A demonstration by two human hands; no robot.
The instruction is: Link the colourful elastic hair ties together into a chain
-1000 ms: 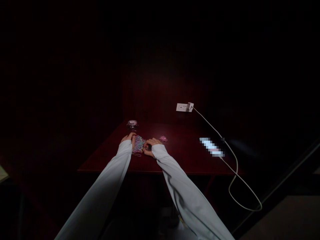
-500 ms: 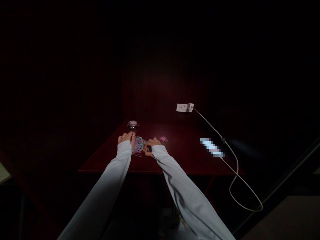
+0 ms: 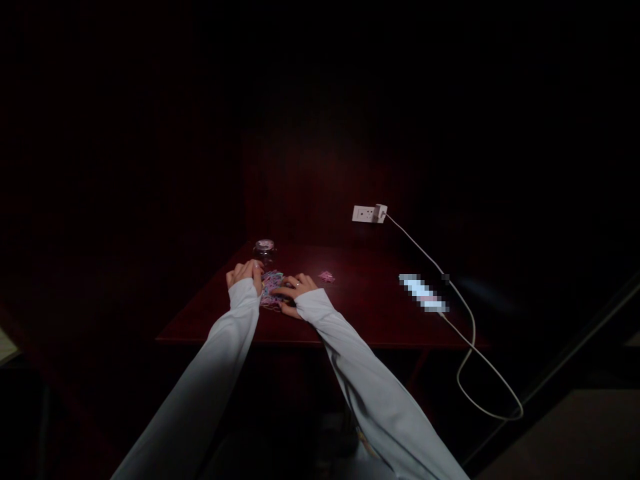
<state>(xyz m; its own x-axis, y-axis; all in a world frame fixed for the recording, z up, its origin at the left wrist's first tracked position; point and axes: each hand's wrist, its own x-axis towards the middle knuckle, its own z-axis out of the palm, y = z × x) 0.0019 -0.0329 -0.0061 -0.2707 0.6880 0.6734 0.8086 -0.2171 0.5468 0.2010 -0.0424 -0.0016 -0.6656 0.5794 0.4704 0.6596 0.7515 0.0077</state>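
Note:
A loose heap of small multicoloured rubber bands (image 3: 270, 285), mostly purple and teal, lies on the dark red table between my hands. My left hand (image 3: 244, 271) rests along the heap's left side, its fingers bent and holding nothing that I can see. On the right, my right hand (image 3: 296, 291) reaches over the heap's edge with fingers apart, the fingertips touching the bands. A smaller cluster of pink bands (image 3: 327, 277) lies apart, to the right of my right hand. Behind my left hand stands a clear jar (image 3: 265, 251) with a lid.
A phone (image 3: 423, 293) with a blurred, lit screen lies at the table's right side. Its white cable (image 3: 473, 327) loops past the table edge and up to a charger in the wall socket (image 3: 369, 213). The table's front edge (image 3: 280, 343) runs beneath my forearms.
My right hand has shifted left onto the heap and its fingers have spread from a curled pose. The heap and my left hand have moved slightly left. The heap looks more gathered.

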